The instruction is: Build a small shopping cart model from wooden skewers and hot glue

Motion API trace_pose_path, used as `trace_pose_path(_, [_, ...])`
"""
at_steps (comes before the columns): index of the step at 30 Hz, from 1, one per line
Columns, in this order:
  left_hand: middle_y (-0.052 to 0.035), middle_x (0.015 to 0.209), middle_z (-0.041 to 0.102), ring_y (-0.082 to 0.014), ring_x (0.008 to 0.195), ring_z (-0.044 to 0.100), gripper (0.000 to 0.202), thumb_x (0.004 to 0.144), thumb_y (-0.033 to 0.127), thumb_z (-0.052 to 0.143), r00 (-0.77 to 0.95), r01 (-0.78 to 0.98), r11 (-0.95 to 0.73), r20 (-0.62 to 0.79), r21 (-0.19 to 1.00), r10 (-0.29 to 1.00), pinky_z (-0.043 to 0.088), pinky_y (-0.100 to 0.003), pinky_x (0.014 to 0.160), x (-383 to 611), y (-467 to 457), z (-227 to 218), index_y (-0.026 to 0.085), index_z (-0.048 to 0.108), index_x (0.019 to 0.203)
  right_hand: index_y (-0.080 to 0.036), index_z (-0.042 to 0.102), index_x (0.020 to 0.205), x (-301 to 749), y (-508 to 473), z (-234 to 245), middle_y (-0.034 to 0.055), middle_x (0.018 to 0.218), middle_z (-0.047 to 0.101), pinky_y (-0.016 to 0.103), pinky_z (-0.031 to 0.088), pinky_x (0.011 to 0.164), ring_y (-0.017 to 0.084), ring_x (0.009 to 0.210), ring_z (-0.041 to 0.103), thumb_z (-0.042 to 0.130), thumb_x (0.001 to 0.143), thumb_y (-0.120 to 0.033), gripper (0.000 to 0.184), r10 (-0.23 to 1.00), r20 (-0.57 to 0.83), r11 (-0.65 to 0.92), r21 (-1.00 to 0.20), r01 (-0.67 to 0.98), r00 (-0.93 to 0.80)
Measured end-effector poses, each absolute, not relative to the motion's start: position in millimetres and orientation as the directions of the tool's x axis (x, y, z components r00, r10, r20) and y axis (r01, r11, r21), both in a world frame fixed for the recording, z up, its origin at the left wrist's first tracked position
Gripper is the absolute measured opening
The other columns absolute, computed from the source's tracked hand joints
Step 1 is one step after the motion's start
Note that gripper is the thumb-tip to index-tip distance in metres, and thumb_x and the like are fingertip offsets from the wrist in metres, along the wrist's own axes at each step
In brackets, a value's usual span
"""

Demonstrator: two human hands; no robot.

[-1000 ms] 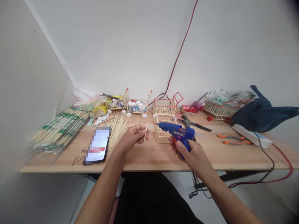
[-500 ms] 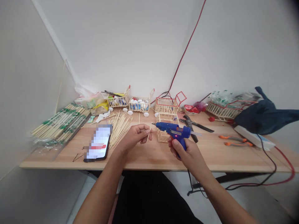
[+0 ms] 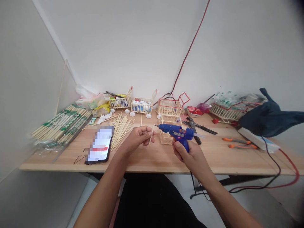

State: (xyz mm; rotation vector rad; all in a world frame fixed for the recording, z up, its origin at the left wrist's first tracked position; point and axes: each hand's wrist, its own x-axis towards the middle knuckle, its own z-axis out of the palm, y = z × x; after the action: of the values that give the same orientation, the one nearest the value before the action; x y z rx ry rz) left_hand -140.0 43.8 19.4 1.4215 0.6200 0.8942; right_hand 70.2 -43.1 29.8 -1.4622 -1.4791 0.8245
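Pinched in the fingers of my left hand (image 3: 141, 136) is a short wooden stick (image 3: 152, 134), its upper end close to the nozzle of a blue glue gun (image 3: 177, 130). My right hand (image 3: 186, 152) wraps round the gun's handle; a red light glows on its side and a clear glue stick pokes out the back. Whether nozzle and stick touch I cannot tell. Partly hidden behind the gun stands a small stick frame (image 3: 166, 139). A loose pile of cut sticks (image 3: 122, 128) lies left of my left hand.
A phone (image 3: 100, 145) lies at left, beside packaged sticks (image 3: 64, 123). Miniature stick carts (image 3: 142, 107) stand along the wall. To the right are black pliers (image 3: 194, 128), orange-handled pliers (image 3: 242, 143), a white power strip (image 3: 260, 141) and dark cloth (image 3: 268, 117). Cables hang over the table's front edge.
Both hands hold almost the same pose. The glue gun and the stick have barely shifted.
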Motion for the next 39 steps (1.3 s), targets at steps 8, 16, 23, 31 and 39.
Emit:
trace_pose_path(8, [-0.0025,0.073,0.062,-0.0059,0.053,0.042,0.03,0.084,0.043,0.064,0.552,-0.148,-0.072,0.143,0.986,0.821,0.03,-0.021,0.051,-140.0,43.0,20.4,0.013,0.061,0.083,-0.02,0.045,0.07,71.9,-42.9,30.0,-0.0034,0.055,0.046,0.024,0.03,0.048,0.01,0.05,0.039,0.049,0.088,-0.06,0.044,0.985,0.16,0.115,-0.883,0.455,0.062])
trace_pose_path(16, [-0.0018,0.072,0.062,-0.0055,0.052,0.042,0.031,0.083,0.044,0.065,0.549,-0.15,-0.06,0.134,0.987,0.825,0.03,-0.021,0.051,-139.9,43.5,19.2,0.013,0.061,0.085,-0.021,0.042,0.066,69.4,-43.2,35.3,-0.0021,0.053,0.044,0.026,0.033,0.05,0.012,0.05,0.041,0.045,0.087,-0.061,0.045,0.98,0.189,0.127,-0.837,0.532,0.065])
trace_pose_path(23, [-0.0022,0.073,0.062,-0.0055,0.052,0.042,0.031,0.084,0.043,0.064,0.548,-0.15,-0.067,0.139,0.986,0.825,0.03,-0.021,0.051,-140.1,44.0,18.3,0.012,0.061,0.086,-0.021,0.042,0.067,69.7,-43.0,33.3,-0.0016,0.055,0.045,0.027,0.033,0.05,0.012,0.05,0.041,0.045,0.087,-0.061,0.044,0.98,0.189,0.13,-0.834,0.536,0.058])
trace_pose_path(31, [-0.0022,0.073,0.062,-0.0057,0.052,0.042,0.029,0.084,0.042,0.064,0.549,-0.16,-0.076,0.152,0.984,0.822,0.03,-0.021,0.052,-140.1,43.8,18.7,0.013,0.061,0.084,-0.021,0.044,0.068,68.8,-44.6,33.6,-0.0025,0.052,0.044,0.025,0.031,0.047,0.011,0.048,0.038,0.047,0.086,-0.062,0.045,0.981,0.178,0.117,-0.854,0.506,0.074])
trace_pose_path(39, [-0.0023,0.073,0.062,-0.006,0.052,0.042,0.031,0.083,0.044,0.064,0.55,-0.144,-0.075,0.143,0.987,0.823,0.03,-0.021,0.052,-140.2,43.6,19.0,0.013,0.06,0.084,-0.021,0.044,0.067,67.2,-44.0,34.1,-0.0025,0.053,0.044,0.025,0.033,0.048,0.011,0.049,0.039,0.048,0.085,-0.061,0.044,0.98,0.182,0.119,-0.858,0.499,0.079])
